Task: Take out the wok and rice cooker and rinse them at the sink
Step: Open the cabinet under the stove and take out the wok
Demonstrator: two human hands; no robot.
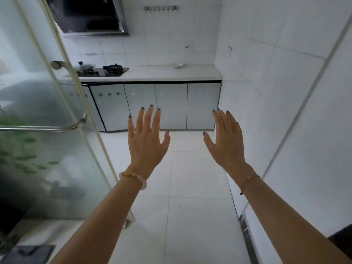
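Observation:
My left hand (146,138) and my right hand (226,140) are stretched out in front of me over the white floor, fingers straight and spread, holding nothing. Far ahead, a lidded pan or wok (84,66) sits on the black gas stove (103,71) at the left end of the white counter (162,74). Grey cabinet doors (171,106) run below the counter. No rice cooker and no sink show in this view.
A glass door (38,130) with a metal handle (57,127) stands at my left. A white tiled wall (285,92) closes the right side. A small white bowl (176,65) rests on the counter. A range hood (87,16) hangs above the stove.

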